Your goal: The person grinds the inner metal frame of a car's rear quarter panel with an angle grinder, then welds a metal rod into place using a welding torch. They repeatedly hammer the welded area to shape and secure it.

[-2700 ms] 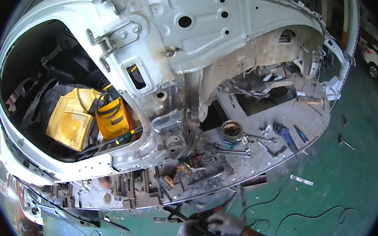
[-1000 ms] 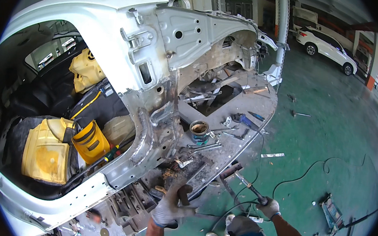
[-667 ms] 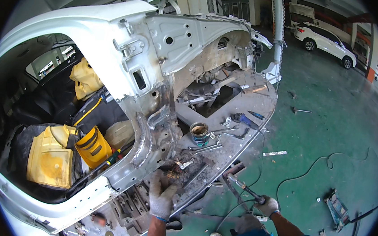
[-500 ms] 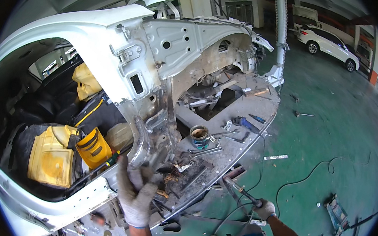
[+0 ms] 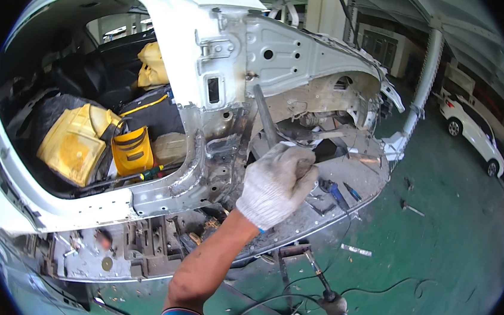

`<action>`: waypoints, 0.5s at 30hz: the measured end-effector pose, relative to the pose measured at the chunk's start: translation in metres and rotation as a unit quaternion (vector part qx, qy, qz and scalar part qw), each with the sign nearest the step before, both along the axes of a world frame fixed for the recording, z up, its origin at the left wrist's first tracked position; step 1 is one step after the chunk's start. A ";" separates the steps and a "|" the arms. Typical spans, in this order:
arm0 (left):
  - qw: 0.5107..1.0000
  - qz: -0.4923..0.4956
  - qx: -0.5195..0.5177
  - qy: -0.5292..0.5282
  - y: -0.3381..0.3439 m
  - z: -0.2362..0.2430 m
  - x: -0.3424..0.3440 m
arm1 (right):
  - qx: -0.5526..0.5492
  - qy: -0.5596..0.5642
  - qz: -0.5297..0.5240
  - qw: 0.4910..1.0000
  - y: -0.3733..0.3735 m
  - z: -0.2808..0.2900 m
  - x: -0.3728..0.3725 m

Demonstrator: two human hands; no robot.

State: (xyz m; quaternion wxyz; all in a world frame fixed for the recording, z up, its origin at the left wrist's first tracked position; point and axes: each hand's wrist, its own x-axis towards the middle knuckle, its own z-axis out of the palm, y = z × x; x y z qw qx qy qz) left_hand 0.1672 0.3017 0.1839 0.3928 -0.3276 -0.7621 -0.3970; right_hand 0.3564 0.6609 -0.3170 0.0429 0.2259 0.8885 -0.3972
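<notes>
My left hand point(image 5: 276, 186), in a white knit glove, is raised in front of the cut, partly bare car body point(image 5: 188, 128) and grips a grey metal bar point(image 5: 264, 109), its upper end in front of the wheel-arch panel point(image 5: 285, 55). Low at the right, my gloved right hand point(image 5: 335, 306) holds a long tool point(image 5: 319, 274) with a dark grip, a metal barrel and a hose, over the floor beside the bench's edge. Just behind my left hand lies the metal bench top point(image 5: 352, 175), with a blue power tool point(image 5: 336, 193) on it.
Yellow padding point(image 5: 73, 142) and a yellow tool pouch point(image 5: 132, 153) lie inside the cabin opening. A steel post point(image 5: 419, 94) stands at the right, with a white car point(image 5: 470, 131) beyond. A cable point(image 5: 384, 289) and loose metal pieces point(image 5: 356, 250) are on the green floor point(image 5: 424, 244).
My left hand has risen from the bench's front, up and to the right, and now has a grey bar in it. My right hand still holds the hosed tool. The view has shifted.
</notes>
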 end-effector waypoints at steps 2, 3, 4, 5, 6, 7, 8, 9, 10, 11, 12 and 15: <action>0.999 0.026 -0.011 -0.034 0.004 0.008 -0.007 | -0.020 0.002 -0.019 1.000 0.011 -0.006 -0.003; 0.999 0.029 -0.011 -0.021 0.005 0.010 -0.009 | -0.040 0.012 -0.013 0.999 0.015 -0.008 -0.006; 0.999 0.032 -0.013 -0.015 0.007 0.011 -0.011 | -0.056 0.012 -0.015 0.998 0.017 -0.010 -0.006; 0.999 0.037 -0.011 -0.003 0.008 0.011 -0.013 | -0.071 0.001 -0.020 0.997 0.020 -0.011 -0.009; 0.999 0.044 -0.017 -0.027 0.010 0.009 -0.013 | -0.049 0.006 -0.018 0.999 0.021 -0.013 -0.011; 0.999 0.043 0.008 -0.008 0.013 0.008 -0.014 | -0.068 0.009 -0.014 0.998 0.022 -0.015 -0.014; 0.999 0.042 0.033 0.011 0.016 0.008 -0.015 | -0.084 0.010 -0.015 0.996 0.022 -0.017 -0.018; 0.998 0.042 0.049 0.010 0.020 0.007 -0.017 | -0.112 0.019 -0.009 0.993 0.021 -0.020 -0.022; 0.997 0.016 0.071 -0.004 0.023 0.007 -0.018 | -0.083 0.005 -0.003 0.997 0.021 -0.021 -0.027; 0.998 0.019 0.053 0.006 0.025 0.006 -0.021 | -0.066 -0.001 0.008 0.998 0.020 -0.023 -0.033; 0.999 0.023 0.033 0.001 0.027 0.005 -0.023 | -0.042 -0.027 0.010 0.999 0.019 -0.024 -0.039; 1.000 0.018 -0.022 -0.002 0.023 0.000 -0.030 | -0.014 -0.025 0.050 0.998 0.011 -0.020 -0.056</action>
